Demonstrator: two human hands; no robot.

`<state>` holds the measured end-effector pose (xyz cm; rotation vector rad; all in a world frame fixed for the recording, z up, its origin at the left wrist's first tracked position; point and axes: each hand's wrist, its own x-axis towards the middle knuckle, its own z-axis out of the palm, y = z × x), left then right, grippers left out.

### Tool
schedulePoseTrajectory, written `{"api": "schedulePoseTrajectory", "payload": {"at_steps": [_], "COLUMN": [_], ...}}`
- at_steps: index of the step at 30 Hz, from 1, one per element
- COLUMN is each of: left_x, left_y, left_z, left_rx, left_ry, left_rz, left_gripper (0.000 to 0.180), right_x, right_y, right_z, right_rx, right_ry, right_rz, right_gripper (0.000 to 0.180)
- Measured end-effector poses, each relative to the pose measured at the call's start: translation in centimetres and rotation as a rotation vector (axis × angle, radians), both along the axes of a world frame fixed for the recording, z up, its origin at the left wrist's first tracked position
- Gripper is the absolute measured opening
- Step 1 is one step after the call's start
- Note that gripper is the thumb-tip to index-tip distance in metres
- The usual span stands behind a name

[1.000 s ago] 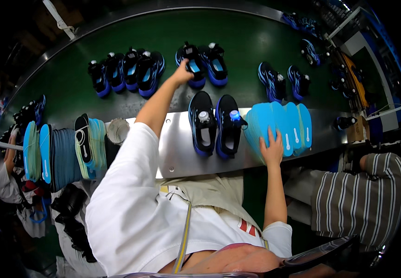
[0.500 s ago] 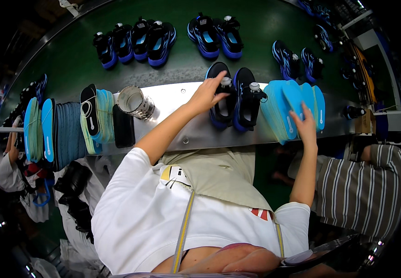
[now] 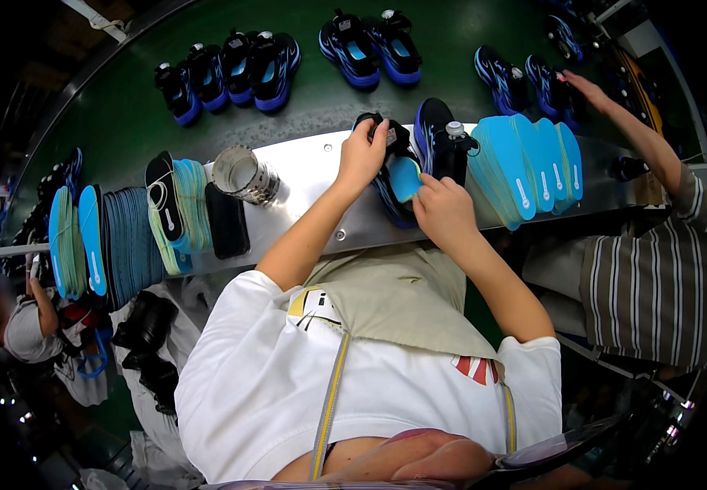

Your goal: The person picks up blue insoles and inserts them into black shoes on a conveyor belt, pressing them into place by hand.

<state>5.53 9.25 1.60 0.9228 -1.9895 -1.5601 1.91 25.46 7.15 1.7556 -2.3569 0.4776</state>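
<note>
A black and blue sneaker stands on the metal shelf before me, its heel toward me. My left hand is closed on the sneaker's tongue at the far side of its opening. A light blue insole is partly inside the shoe, and my right hand pinches its near end. The insole's front is hidden in the shoe. Just right of it is the matching sneaker, touched by neither hand. Stacks of blue insoles stand beside that shoe.
On the shelf's left are a metal cup, a dark flat pad and bundled insoles. Several sneakers line the green surface beyond. At right, a co-worker's arm reaches to a shoe.
My right hand has moved left from the insole stacks to the left sneaker, bringing an insole into its opening. My left hand has closed on the tongue. A co-worker's arm has appeared at right.
</note>
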Motion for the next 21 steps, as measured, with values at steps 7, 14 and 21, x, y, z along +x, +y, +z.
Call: {"api": "schedulePoseTrajectory", "payload": {"at_steps": [7, 14, 21], "left_x": [0.7, 1.7, 1.4], "left_y": [0.3, 0.1, -0.2], "left_z": [-0.1, -0.4, -0.4], "left_rx": [0.003, -0.146, -0.217], "left_ry": [0.022, -0.179, -0.209], "left_rz": [0.001, -0.028, -0.099], "left_gripper": [0.038, 0.044, 0.043], "right_x": [0.1, 0.1, -2.4], "right_y": [-4.5, -3.3, -5.2], "right_z": [-4.9, 0.7, -1.4], "right_rx": [0.074, 0.379, 0.624], "right_ry": [-0.111, -0.147, -0.209], "right_rz": [-0.189, -0.143, 0.061], "right_gripper": [0.011, 0.026, 0.010]}}
